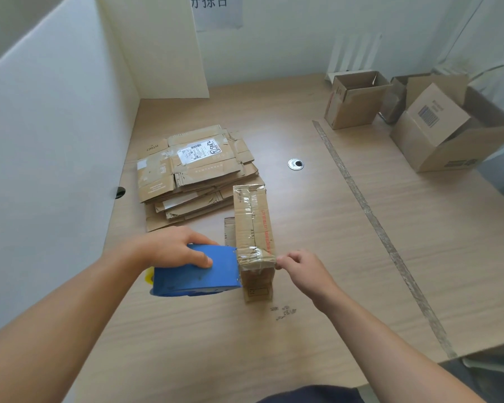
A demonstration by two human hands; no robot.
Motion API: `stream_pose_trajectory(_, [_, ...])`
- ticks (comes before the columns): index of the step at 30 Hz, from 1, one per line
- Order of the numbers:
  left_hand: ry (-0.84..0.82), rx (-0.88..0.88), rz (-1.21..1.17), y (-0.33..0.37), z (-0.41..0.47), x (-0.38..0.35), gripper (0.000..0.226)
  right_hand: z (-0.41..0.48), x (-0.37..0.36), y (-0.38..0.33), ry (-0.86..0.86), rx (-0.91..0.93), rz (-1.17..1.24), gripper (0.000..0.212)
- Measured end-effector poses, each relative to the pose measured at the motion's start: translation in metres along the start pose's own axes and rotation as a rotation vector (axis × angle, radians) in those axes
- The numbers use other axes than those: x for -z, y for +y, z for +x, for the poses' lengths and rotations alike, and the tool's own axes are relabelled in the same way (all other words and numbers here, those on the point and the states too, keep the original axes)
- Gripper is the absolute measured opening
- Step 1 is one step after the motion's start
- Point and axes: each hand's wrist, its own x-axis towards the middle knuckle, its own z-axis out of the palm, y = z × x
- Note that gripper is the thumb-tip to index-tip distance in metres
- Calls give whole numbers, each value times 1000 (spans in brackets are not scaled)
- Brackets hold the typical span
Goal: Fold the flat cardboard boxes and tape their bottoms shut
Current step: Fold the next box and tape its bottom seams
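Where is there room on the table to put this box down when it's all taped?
The widest bare stretch of table runs from the small box right to the tape strip, past the round grommet. The near edge by the arms is bare too. The flat stack crowds the left, and folded boxes fill the far right corner.

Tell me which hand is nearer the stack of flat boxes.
Left. The left hand grips the blue tape dispenser just in front of the stack of flat boxes; the right hand pinches the small box, farther right.
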Motion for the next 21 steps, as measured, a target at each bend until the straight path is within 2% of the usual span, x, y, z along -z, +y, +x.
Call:
stream_pose_trajectory(2, [-3,-2,18,2,1,1,51,0,1,3,-53,-45,54,35])
stream_pose_trajectory(4, [0,-5,32,3,2,1,52,1,1,4,-69,-40,9,31])
stream_pose_trajectory(9, [-2,-9,66,4,4,3,49,10,-6,10,34,150,-267,24])
stream_pose_trajectory(14, [-4,-13,41,-3,7,2,40,13,-11,19,128,288,-406,36])
stream_pose_trajectory(17, [-1,-16,39,-3,9,1,40,14,-14,22,158,313,-353,32])
stream_pose_trajectory(21, [-8,-8,49,-6,9,2,43,18,-7,31,32,411,-310,17])
